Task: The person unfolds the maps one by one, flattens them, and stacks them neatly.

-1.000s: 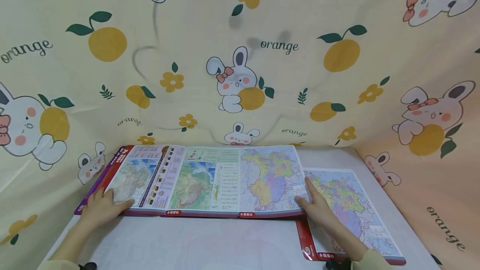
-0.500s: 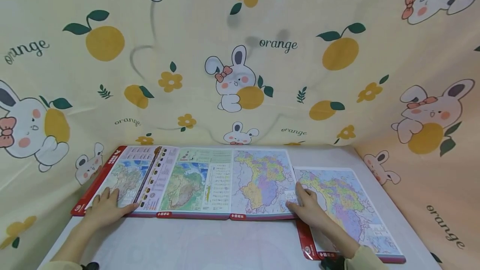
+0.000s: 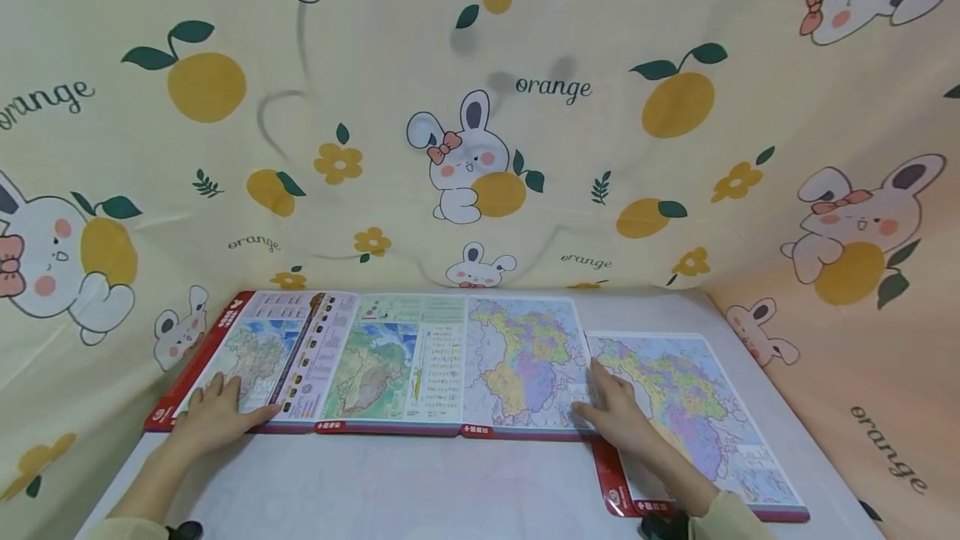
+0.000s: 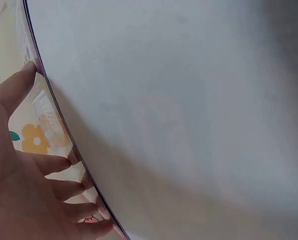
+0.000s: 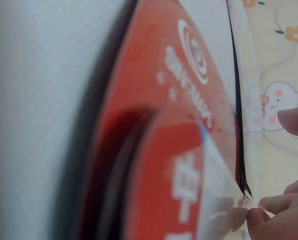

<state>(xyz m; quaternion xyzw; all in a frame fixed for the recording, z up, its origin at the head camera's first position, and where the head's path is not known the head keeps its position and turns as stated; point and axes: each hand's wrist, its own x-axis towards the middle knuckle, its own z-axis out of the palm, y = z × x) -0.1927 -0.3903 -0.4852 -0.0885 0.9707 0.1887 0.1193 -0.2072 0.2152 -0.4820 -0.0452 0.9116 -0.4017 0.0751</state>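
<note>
A long folded-out map point(image 3: 438, 365) with several panels and a red left edge lies flat across the white table. My left hand point(image 3: 212, 417) rests on its left panel, fingers spread, thumb near the front edge. In the left wrist view the same hand point(image 4: 29, 185) touches the map's surface with its fingertips. At the map's right edge is my right hand point(image 3: 622, 411), its fingers touching there. The right wrist view shows this hand's thumb point(image 5: 296, 121) raised off the surface. A second map point(image 3: 693, 415) with a red left edge lies at the right, partly covered by the right hand and forearm.
The white table point(image 3: 390, 486) runs up to a cream cloth backdrop point(image 3: 360, 107) printed with rabbits and oranges. The cloth also hangs along the left and right sides. A dark wrist strap point(image 3: 663, 526) shows on the right wrist.
The long map has slid a little to the left, along with my right hand. A purple edge seen earlier at its left side no longer shows. My left hand now lies farther onto the panel.
</note>
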